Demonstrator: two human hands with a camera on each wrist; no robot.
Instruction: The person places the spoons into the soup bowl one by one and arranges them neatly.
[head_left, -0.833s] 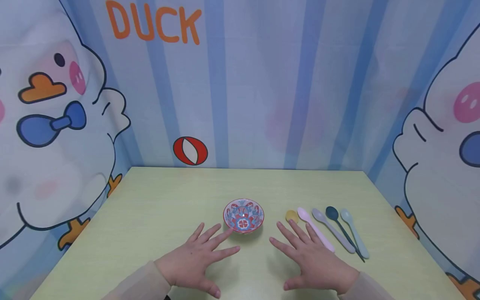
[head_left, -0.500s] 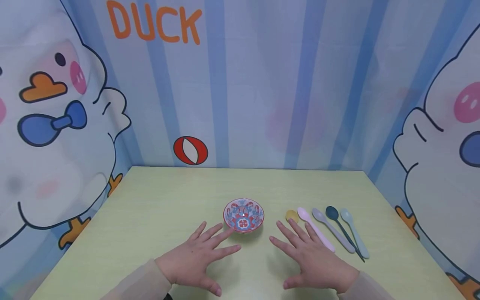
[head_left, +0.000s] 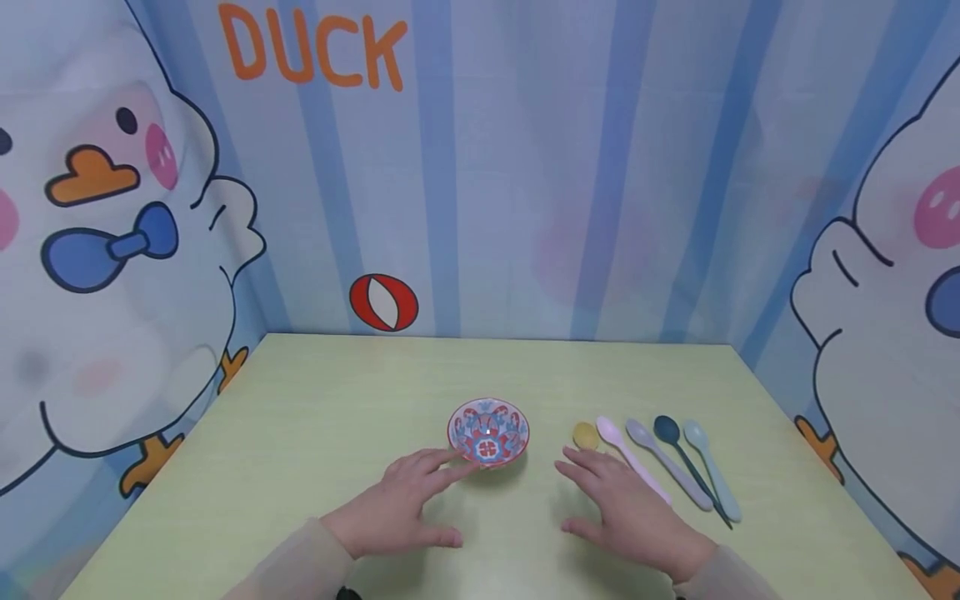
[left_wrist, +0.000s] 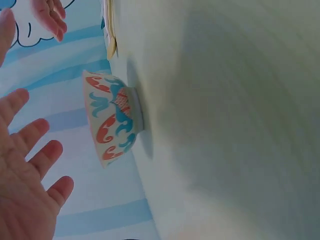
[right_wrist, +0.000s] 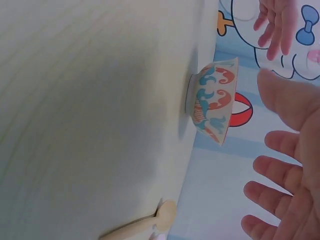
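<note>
The left hand (head_left: 397, 508) hovers at lower centre, the right hand (head_left: 633, 515) right of it, fingers extended, each grip empty. Nearest the right hand, yellow, pink, lilac, dark teal and pale blue spoons (head_left: 670, 467) lie on the pale green tabletop (head_left: 337, 392), heads toward the top, visible handles slanting lower right. The round, red-and-blue patterned bowl (head_left: 487, 429), mid-frame, sits up-right of the left hand, nearer to it; mouth up, no long axis.

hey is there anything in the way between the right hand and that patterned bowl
Nothing visible stands between the right hand and the patterned bowl. The yellow spoon lies to the right of the bowl in the head view, outside that gap.
</note>
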